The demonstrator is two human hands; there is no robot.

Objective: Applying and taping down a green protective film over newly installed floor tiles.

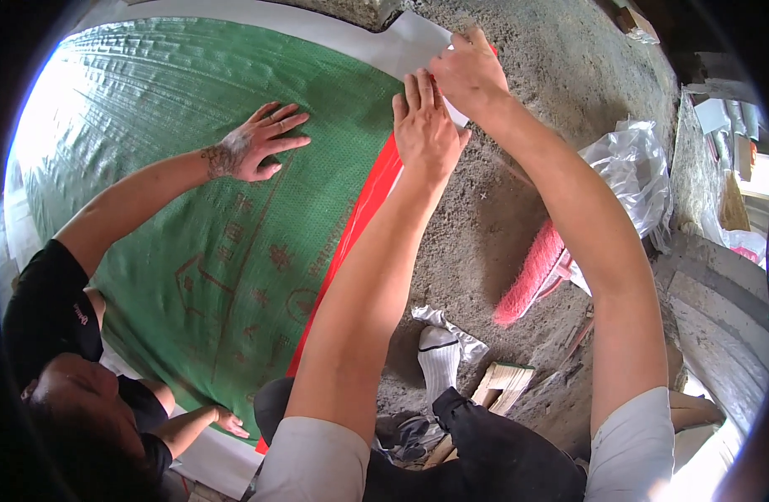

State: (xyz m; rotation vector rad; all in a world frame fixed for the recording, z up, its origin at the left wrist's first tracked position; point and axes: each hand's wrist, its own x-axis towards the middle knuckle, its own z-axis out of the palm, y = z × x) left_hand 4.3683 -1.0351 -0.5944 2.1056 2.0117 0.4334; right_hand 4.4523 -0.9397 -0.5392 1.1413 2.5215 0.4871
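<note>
Fingers [413,90] of the left hand [427,134] lie over a red strip [383,180]

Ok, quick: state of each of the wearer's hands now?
Left hand: open, palm down by the green sheet.
Right hand: partly curled beside the white sheet; grip cannot be told.

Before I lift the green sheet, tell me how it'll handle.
The green sheet will probably flop rather than stay stiff: fine creases run across its far left part. It may feel slippery, given its shiny surface. It could be awkward to lift evenly, since it spreads wide and a co-worker's hand is spread over it.
</note>
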